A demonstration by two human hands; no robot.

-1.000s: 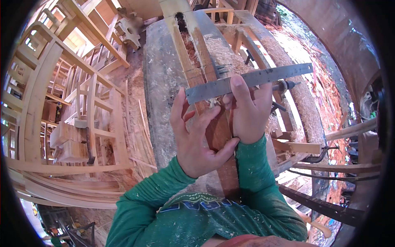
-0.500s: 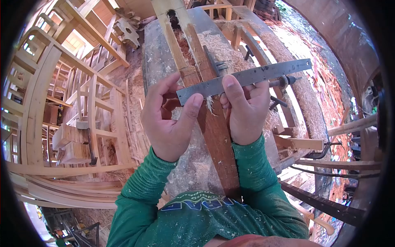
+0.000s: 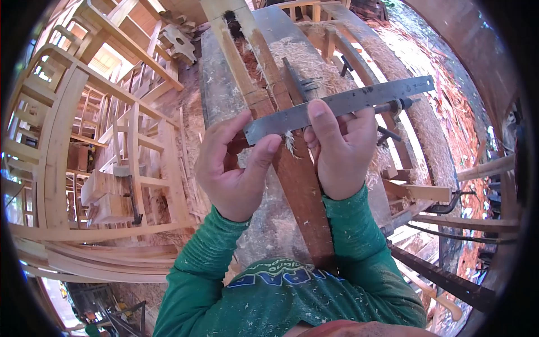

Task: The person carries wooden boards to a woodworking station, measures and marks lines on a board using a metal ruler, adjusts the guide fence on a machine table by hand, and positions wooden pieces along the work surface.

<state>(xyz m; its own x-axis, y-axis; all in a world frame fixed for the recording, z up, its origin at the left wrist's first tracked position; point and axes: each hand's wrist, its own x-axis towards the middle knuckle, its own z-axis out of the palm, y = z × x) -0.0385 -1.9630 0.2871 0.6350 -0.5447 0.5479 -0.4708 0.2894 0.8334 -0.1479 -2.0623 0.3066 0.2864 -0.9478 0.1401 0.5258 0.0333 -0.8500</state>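
A long steel ruler (image 3: 382,94) lies crosswise over a reddish-brown wooden plank (image 3: 303,191) that runs away from me along a grey workbench (image 3: 219,95). My left hand (image 3: 233,165) pinches the ruler's left end between thumb and fingers. My right hand (image 3: 342,149) grips the ruler near its middle, thumb pressed on top. Both sleeves are green. Pale split wood (image 3: 236,50) continues the plank at the far end.
Wood shavings (image 3: 314,67) cover the bench and the ground to the right. A metal clamp (image 3: 297,84) lies on the bench beyond the ruler. Unfinished wooden chair frames (image 3: 112,123) stand at the left. Curved wooden pieces (image 3: 84,253) are stacked at the lower left.
A second ago my left hand was off the ruler, below it on the plank. It rose and took the ruler's left end. The right hand has kept its hold throughout.
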